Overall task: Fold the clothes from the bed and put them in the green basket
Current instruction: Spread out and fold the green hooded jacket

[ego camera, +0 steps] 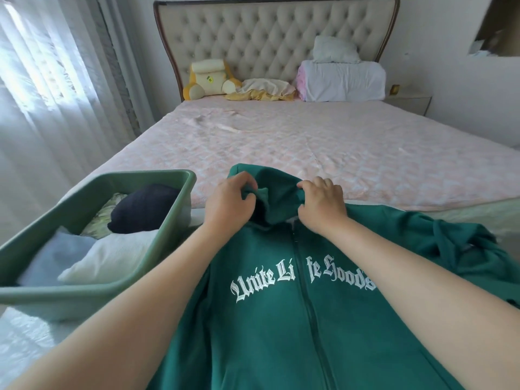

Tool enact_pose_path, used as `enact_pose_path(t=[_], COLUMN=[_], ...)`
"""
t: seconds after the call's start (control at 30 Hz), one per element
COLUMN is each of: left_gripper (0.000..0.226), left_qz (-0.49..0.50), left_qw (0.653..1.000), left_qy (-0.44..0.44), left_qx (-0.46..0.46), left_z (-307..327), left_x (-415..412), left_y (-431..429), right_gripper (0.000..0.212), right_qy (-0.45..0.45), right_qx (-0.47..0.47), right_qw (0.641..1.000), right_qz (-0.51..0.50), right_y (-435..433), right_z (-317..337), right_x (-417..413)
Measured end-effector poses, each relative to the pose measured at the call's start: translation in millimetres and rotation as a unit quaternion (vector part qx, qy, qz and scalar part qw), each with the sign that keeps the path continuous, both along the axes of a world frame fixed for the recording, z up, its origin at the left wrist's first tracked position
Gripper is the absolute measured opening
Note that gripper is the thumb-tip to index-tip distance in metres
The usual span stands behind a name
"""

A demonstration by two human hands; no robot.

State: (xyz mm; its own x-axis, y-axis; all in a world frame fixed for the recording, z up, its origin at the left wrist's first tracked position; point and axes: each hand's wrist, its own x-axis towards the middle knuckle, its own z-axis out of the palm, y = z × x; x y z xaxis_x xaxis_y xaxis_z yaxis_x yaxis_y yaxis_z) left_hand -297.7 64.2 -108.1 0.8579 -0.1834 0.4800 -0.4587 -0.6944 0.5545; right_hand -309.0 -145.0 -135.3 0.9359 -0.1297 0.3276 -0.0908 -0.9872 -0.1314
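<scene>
Hoodie point(295, 319), green and zipped, lies front-up at the bed's point(281, 142) foot; left hand point(228, 201) and right hand point(320, 206) each pinch its hood beside the green basket point(180, 198). Uneven tugging could skew the fold.

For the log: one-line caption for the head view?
Left hand and right hand grip the hood of a green hoodie across the bed edge, beside the basket of clothes.

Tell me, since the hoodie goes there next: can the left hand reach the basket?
Probably yes: the basket sits right beside the left hand with nothing between them, though that hand is now gripping the hoodie.
</scene>
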Motion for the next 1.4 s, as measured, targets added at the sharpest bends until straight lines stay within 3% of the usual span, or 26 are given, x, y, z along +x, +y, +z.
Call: enact_pose_path(t=[0.1, 0.17, 0.23, 0.3, 0.43, 0.53, 0.67, 0.77, 0.83, 0.9, 1.0, 1.07, 1.2, 1.27, 1.33, 1.4], left_gripper=[0.025, 0.022, 0.018, 0.015, 0.010, 0.025, 0.078, 0.101, 0.092, 0.065, 0.014, 0.019, 0.022, 0.025, 0.031, 0.034], left_qz=[-0.065, -0.164, -0.252, -0.274, -0.146, -0.061, -0.023, -0.070, -0.091, -0.085, -0.077, -0.088, -0.157, -0.179, -0.215, -0.259], left_qw=[0.998, 0.981, 0.931, 0.899, 0.973, 0.997, 0.991, 0.978, 0.976, 0.986, 0.995, 0.995, 0.984, 0.977, 0.968, 0.947], left_qy=[-0.014, 0.080, 0.217, 0.275, 0.133, 0.042, 0.130, 0.197, 0.194, 0.146, 0.060, -0.037, -0.076, -0.074, -0.020, 0.078], left_qx=[0.006, 0.062, 0.148, 0.201, 0.122, 0.008, -0.001, 0.014, 0.022, 0.007, -0.014, -0.003, 0.035, 0.088, 0.125, 0.176], left_z=[-7.8, -15.5, -21.0, -28.0, -39.8, -50.4, -58.2, -62.2, -64.0, -61.3, -45.4, -34.3, -16.5, -16.0, -17.3, -23.6], left_x=[-38.0, -60.2, -76.5, -86.5, -80.4, -72.2, -50.1, -37.1, -34.3, -29.0, -26.5, -28.1, -53.0, -68.0, -79.6, -88.0], left_y=[10.4, 14.8, 12.7, 11.5, 19.2, 26.6, 27.7, 22.6, 17.3, 13.1, 7.0, 3.6, -3.8, -7.8, -9.2, -8.2], right_gripper=[0.052, 0.048, 0.047, 0.052, 0.061, 0.079, 0.087, 0.048, 0.024, 0.010, 0.021, 0.023, 0.040, 0.030, 0.031, 0.027], right_qy=[-0.027, 0.000, 0.027, 0.023, -0.034, 0.009, 0.055, 0.011, -0.042, -0.082, -0.039, -0.007, 0.055, 0.033, 0.042, 0.153], right_qx=[0.009, 0.030, 0.058, 0.082, 0.120, 0.107, -0.020, -0.138, -0.103, 0.021, 0.180, 0.207, 0.178, 0.152, 0.059, -0.036], right_qw=[0.999, 0.997, 0.996, 0.996, 0.991, 0.986, 0.989, 0.983, 0.983, 0.980, 0.969, 0.965, 0.963, 0.966, 0.980, 0.977], right_qz=[-0.041, -0.065, -0.060, -0.037, 0.052, 0.127, 0.136, 0.116, 0.146, 0.183, 0.164, 0.159, 0.194, 0.206, 0.187, 0.144], right_y=[2.0, 1.1, 0.8, 4.3, 9.7, 11.3, 11.8, 10.9, 5.8, -1.5, -12.2, -14.9, -15.6, -18.0, -26.0, -31.2], right_z=[1.7, 1.2, -3.2, -8.6, -12.6, -15.9, -24.2, -24.6, -22.8, -20.8, -12.4, -5.8, 4.8, 8.2, 7.2, 5.6], right_x=[-24.4, -39.7, -50.6, -63.2, -81.5, -84.1, -75.5, -69.1, -65.9, -67.3, -73.2, -78.7, -89.8, -94.1, -95.4, -102.2])
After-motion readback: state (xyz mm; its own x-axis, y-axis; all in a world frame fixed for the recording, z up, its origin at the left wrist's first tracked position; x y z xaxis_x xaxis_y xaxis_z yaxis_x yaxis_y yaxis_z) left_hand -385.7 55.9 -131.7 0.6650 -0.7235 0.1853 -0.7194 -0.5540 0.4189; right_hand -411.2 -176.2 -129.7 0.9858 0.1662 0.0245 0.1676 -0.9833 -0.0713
